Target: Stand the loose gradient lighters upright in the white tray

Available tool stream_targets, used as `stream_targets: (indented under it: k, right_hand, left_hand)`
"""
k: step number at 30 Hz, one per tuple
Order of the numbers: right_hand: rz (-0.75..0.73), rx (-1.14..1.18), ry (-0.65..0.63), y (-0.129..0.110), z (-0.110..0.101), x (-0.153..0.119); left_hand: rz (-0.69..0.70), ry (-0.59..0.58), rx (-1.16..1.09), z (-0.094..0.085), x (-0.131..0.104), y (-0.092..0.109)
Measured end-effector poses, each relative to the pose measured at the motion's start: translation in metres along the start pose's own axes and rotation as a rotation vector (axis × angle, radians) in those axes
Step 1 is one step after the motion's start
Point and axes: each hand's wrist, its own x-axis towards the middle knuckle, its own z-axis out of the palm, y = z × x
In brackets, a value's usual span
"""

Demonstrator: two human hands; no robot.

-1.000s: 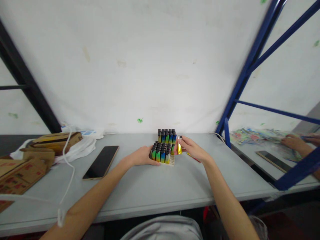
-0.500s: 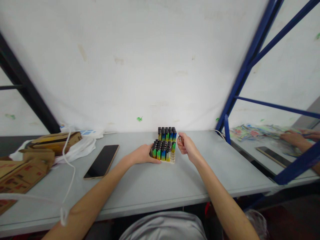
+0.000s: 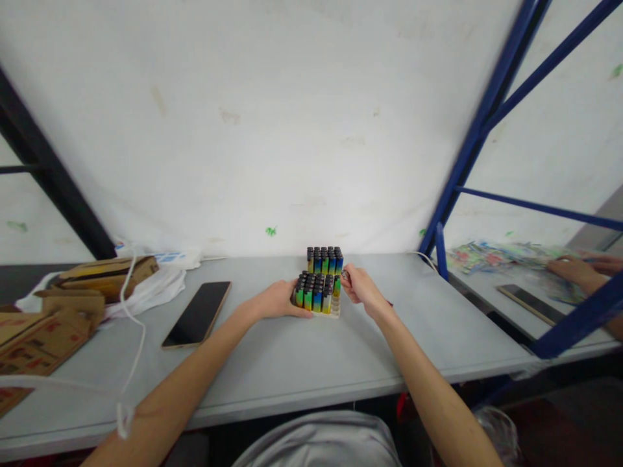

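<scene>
Several lighters (image 3: pixel 317 299) with black tops and yellow, green and blue bodies stand upright in a white tray (image 3: pixel 335 313). Bare slots show along the tray's right column, nearest me. My left hand (image 3: pixel 282 299) wraps round the tray's left side and front corner. A lighter (image 3: pixel 345 274) is pinched in my right hand (image 3: pixel 360 285), just right of the tray; only its metal top shows, the rest hidden by fingers. Directly behind stands a second block of lighters (image 3: pixel 325 259), upright and close together.
A phone (image 3: pixel 197 314) lies on the grey table (image 3: pixel 302 363) to the left, beside torn cardboard boxes (image 3: pixel 53 337) and a white cable (image 3: pixel 141 337). Right of a blue metal frame (image 3: pixel 455 175), another person's hands (image 3: pixel 574 269) work near colourful wrappers (image 3: pixel 487 256) and another phone (image 3: pixel 530 303).
My right hand has moved slightly left and down, bringing the lighter closer to the tray's right edge. My left hand stays on the tray.
</scene>
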Motion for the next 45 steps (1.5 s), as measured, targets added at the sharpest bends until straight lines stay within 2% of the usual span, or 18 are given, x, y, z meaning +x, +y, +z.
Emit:
stream_targets:
  k: [4, 7, 11, 14, 17, 21, 27, 33, 41, 45]
  right_hand:
    - [-0.07, -0.026, -0.063, 0.006, -0.006, 0.009]
    - [-0.233, -0.095, -0.082, 0.005, -0.012, 0.011]
    - [-0.398, -0.172, -0.156, -0.006, -0.021, 0.0]
    - [-0.433, -0.188, -0.231, -0.012, -0.025, -0.009]
    - [-0.506, -0.237, -0.198, -0.01, -0.025, -0.007]
    - [-0.664, -0.517, -0.108, -0.005, -0.026, 0.001]
    - [-0.557, -0.798, -0.171, -0.01, -0.037, -0.004]
    - [-0.478, -0.837, -0.17, -0.006, -0.042, -0.003]
    - [-0.524, -0.787, -0.258, -0.004, -0.051, -0.002]
    - [-0.575, -0.83, -0.207, -0.001, -0.05, 0.003]
  left_hand:
    - [-0.012, -0.008, 0.001, -0.001, 0.0, 0.001]
    - [-0.009, -0.007, -0.007, -0.001, 0.0, 0.0]
    - [-0.007, -0.01, -0.003, 0.0, 0.0, -0.001]
    - [0.004, -0.01, -0.008, 0.0, 0.0, -0.002]
    - [0.007, -0.015, -0.011, 0.0, 0.0, -0.001]
    - [0.005, -0.017, -0.016, 0.0, -0.001, -0.001]
    - [0.005, -0.014, -0.012, 0.001, 0.0, -0.002]
    - [0.003, -0.007, 0.0, 0.002, 0.001, -0.004]
    - [-0.005, -0.02, -0.002, 0.001, 0.001, -0.003]
    - [-0.012, -0.008, -0.005, 0.002, 0.001, -0.005]
